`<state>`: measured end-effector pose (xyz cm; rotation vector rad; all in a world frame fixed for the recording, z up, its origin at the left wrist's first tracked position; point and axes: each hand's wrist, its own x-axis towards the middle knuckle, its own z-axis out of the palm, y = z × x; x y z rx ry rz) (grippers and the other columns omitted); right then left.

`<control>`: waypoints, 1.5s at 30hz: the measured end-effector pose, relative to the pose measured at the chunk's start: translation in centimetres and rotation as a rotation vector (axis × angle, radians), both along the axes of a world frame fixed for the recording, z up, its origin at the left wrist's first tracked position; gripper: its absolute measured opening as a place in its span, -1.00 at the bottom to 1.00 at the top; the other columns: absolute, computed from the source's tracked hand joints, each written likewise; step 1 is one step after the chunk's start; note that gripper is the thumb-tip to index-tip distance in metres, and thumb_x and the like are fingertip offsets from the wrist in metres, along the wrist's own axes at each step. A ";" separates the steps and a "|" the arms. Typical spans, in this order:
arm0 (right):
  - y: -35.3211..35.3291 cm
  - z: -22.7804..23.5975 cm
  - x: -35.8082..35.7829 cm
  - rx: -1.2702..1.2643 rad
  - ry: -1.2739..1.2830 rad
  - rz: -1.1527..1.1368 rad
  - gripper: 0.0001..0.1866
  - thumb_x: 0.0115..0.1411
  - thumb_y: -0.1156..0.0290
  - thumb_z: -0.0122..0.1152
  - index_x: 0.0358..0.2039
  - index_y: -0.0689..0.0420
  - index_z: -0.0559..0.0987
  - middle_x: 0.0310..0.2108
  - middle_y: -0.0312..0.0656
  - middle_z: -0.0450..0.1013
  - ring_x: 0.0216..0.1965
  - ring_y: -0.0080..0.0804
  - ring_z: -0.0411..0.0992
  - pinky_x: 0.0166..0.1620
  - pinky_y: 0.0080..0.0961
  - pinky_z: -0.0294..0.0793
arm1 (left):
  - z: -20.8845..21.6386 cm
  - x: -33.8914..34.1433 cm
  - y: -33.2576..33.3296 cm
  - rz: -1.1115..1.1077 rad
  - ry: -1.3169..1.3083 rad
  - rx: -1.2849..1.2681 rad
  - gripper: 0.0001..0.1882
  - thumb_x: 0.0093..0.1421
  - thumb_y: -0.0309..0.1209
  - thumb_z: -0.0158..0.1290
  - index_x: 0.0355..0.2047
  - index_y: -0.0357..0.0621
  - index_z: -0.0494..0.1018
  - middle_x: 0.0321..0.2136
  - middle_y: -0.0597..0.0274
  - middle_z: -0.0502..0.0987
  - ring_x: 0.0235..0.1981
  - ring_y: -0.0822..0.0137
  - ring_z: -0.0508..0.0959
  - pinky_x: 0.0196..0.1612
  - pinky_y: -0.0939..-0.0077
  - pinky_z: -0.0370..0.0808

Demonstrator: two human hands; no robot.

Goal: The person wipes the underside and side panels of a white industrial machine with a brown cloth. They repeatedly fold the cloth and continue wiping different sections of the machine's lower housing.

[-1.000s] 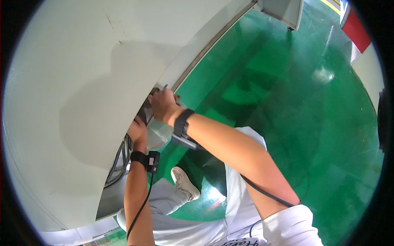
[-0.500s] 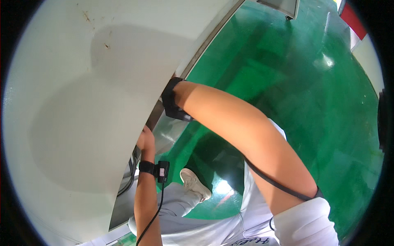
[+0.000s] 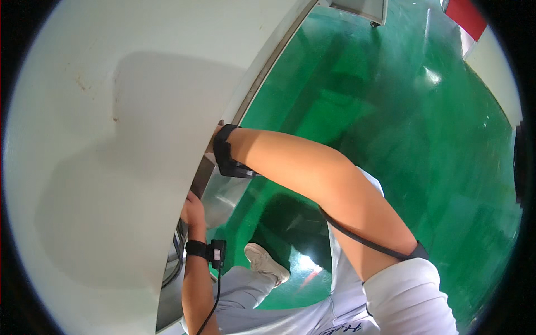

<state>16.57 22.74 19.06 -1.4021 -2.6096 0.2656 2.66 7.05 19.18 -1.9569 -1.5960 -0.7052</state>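
Observation:
A large off-white panel (image 3: 139, 100) with a few rust-coloured marks fills the left of the view. Both my hands reach in behind its edge. My left hand (image 3: 193, 210) shows only its back and thumb side; the fingers go out of sight behind the panel, near a dark metal strip (image 3: 202, 180). Farther along the same edge, my right hand (image 3: 214, 142) is almost wholly covered by the panel, with the wrist bent toward it. What either hand touches is hidden. Each wrist wears a black strap with a small box, such as the left wrist box (image 3: 218, 254).
Black cables (image 3: 177, 257) hang behind the panel beside my left forearm. Below me is a shiny green floor (image 3: 435, 145), with my shoe (image 3: 265, 262) on it. A grey cabinet on a caster (image 3: 363, 10) stands at the far side, and a red object (image 3: 467, 18) at the far right.
The view has shifted slightly, so the panel's marks, the arms and the floor items sit differently in the picture. Both hands stay at the panel's edge, with no clear change in their grip.

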 end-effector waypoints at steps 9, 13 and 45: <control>7.8 -3.6 -3.7 -0.071 -0.012 0.004 -0.59 0.16 0.08 -0.03 -0.02 -0.08 0.51 0.00 -0.25 0.43 0.00 -0.25 0.40 -0.06 -0.22 0.40 | -0.1 0.9 1.1 -0.042 -0.001 0.039 -0.70 0.08 -0.53 -0.12 -0.14 -0.27 0.26 -0.05 -0.11 0.29 0.01 -0.07 0.26 0.05 0.01 0.18; 1.7 -3.5 5.6 -0.130 -0.041 0.078 -0.65 0.15 0.17 0.04 -0.05 -0.09 0.52 -0.09 -0.33 0.48 -0.11 -0.32 0.47 -0.18 -0.31 0.49 | -0.2 -1.7 -0.9 0.076 0.080 0.043 -0.70 0.11 -0.53 -0.13 -0.11 -0.28 0.28 -0.11 -0.17 0.34 -0.07 -0.15 0.31 -0.01 0.01 0.20; -9.3 -16.3 10.0 -0.313 0.865 -0.321 -0.62 0.03 0.15 0.09 -0.13 0.00 0.48 -0.26 -0.08 0.48 -0.19 -0.10 0.43 -0.17 -0.22 0.44 | -0.2 -0.8 0.4 -0.096 0.046 -0.053 -0.71 0.03 -0.63 -0.22 -0.19 -0.33 0.29 -0.11 -0.15 0.30 -0.09 -0.10 0.30 -0.03 0.05 0.23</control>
